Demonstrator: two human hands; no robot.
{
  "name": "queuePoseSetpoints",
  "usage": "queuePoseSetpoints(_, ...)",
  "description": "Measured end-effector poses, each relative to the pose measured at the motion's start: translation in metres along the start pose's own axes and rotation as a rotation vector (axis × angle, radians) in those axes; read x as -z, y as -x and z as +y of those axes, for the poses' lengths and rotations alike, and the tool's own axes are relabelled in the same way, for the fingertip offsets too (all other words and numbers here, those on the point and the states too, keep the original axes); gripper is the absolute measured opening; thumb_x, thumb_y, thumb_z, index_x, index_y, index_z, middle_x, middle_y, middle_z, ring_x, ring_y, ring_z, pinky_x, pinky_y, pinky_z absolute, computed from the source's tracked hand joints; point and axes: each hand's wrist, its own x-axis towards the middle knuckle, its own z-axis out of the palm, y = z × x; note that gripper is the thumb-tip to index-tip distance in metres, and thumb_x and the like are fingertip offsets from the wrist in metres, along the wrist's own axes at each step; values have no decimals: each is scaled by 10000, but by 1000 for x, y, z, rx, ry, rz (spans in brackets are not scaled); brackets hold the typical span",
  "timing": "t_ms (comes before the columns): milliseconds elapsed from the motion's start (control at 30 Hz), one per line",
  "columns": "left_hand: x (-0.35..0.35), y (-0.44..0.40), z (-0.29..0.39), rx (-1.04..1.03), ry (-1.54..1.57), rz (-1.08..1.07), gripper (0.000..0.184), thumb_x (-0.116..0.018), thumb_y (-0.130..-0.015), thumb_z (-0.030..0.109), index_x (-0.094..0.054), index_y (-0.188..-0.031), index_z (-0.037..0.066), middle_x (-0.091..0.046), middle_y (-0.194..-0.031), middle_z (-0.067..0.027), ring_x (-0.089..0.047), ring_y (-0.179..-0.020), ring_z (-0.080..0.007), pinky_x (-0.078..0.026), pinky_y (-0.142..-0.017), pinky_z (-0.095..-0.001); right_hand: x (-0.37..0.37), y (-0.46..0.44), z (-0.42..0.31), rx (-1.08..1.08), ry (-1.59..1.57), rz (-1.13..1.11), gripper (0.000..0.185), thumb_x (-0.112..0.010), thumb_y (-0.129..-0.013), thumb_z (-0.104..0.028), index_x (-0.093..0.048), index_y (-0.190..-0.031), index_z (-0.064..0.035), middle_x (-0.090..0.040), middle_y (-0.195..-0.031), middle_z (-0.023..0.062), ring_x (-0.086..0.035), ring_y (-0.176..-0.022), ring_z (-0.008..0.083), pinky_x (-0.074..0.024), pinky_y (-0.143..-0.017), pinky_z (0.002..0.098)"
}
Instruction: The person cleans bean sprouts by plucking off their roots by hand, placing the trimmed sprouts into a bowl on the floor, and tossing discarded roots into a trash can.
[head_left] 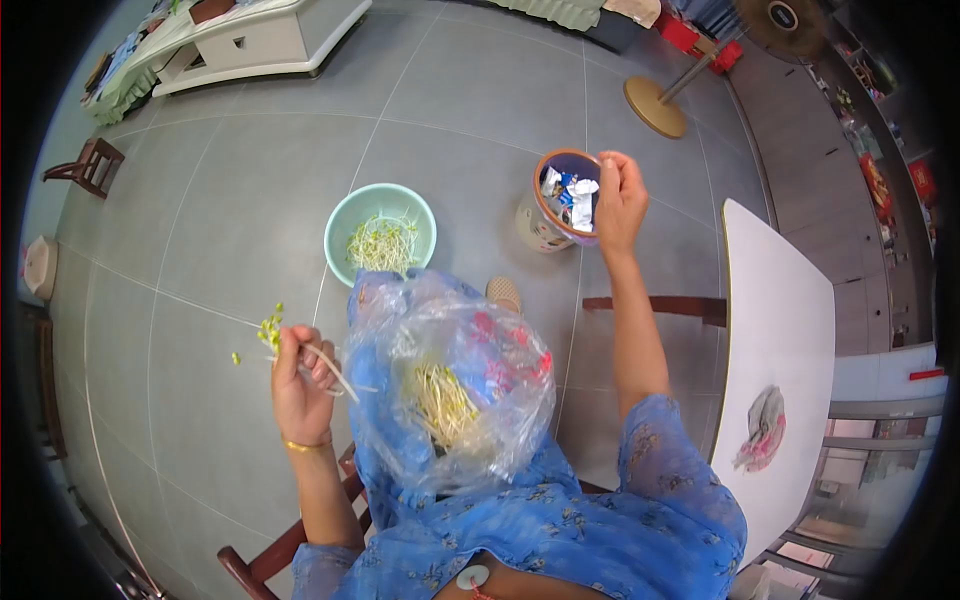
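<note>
Gripping sprouts (270,330) in fingers of L hand (305,378), near clear bag (512,412) w/ more sprouts on lap (560,465). Holding R hand (622,198) by bin (535,228) rim, w/ fingers narrowed; can't tell if pinching anything.

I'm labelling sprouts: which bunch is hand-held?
The pale, green-tipped bunch in the left hand, unlike those in the round mint bowl and clear plastic bag.
</note>
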Motion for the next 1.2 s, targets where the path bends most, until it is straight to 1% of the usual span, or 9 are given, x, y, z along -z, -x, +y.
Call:
queuePoseSetpoints(67,2,-12,4,8,49,7,295,-402,-984,288,-555,-873,61,-417,-677,9,-378,-537,-82,-306,-447,-204,-4,-39,51,105,297,100,215,-520,-896,-188,-627,-971,-17,-648,-869,72,-588,-751,155,-465,-668,293)
queuePoseSetpoints(167,8,-36,16,-23,13,136,298,-391,-987,290,-543,-847,75,-430,-707,2,-383,-541,-89,-316,-450,-203,-1,-62,237,38,956,-424,322,-495,-879,-254,-579,-1136,-81,-602,-1124,138,-566,-1060,299,-450,-855,407)
queuePoseSetpoints(233,15,-65,25,-43,-36,122,286,-407,-982,286,-542,-840,77,-460,-736,-5,-405,-559,-92,-325,-455,-206,-9,-42,220,-331,1294,-687,396,-496,-861,-294,-549,-1204,-102,-542,-1216,148,-505,-1147,310,-409,-933,447)
queuePoseSetpoints(400,61,-167,13,75,-423,288,232,-481,-948,271,-547,-841,76,-522,-751,-19,-449,-576,-85,-354,-469,-216,-10,-6,266,-159,733,-409,295,-608,-786,-177,-641,-1040,-32,-601,-1120,155,-576,-1047,294,-435,-906,369)
queuePoseSetpoints(600,134,-286,-63,382,-795,311,308,-649,-833,226,-551,-979,-27,-588,-840,-92,-597,-783,-168,-504,-685,-299,-12,39,206,-210,477,-448,187,-617,-784,-110,-643,-925,10,-649,-892,124,-620,-818,252,-473,-750,332)
queuePoseSetpoints(733,150,-287,-90,85,-1410,327,668,-733,-742,249,-442,-1233,-98,-528,-1203,-197,-547,-1064,-294,-406,-953,-368,4,60,150,-379,355,-513,154,-600,-833,-100,-639,-926,18,-648,-849,91,-590,-773,148,-458,-728,267)
queuePoseSetpoints(867,84,-216,-46,231,-1223,264,587,-702,-777,218,-460,-1236,-57,-502,-1239,-174,-560,-1045,-250,-429,-921,-323,18,74,67,-477,18,-468,143,-542,-894,-87,-636,-924,17,-626,-818,28,-558,-758,79,-446,-719,226)
queuePoseSetpoints(1033,39,-113,-5,-21,-856,156,319,-613,-836,105,-564,-1132,-2,-604,-1029,-84,-587,-909,-125,-464,-775,-240,19,117,-74,-425,-139,-678,132,-554,-884,-95,-639,-932,-6,-621,-805,5,-562,-742,66,-457,-676,238)
queuePoseSetpoints(1200,-18,-19,-23,-417,-942,91,178,-580,-849,45,-610,-1020,4,-604,-988,-58,-577,-837,-100,-458,-739,-212,-13,190,-92,-166,58,-1052,159,-552,-850,-144,-636,-869,-10,-629,-772,167,-623,-703,296,-491,-655,376)
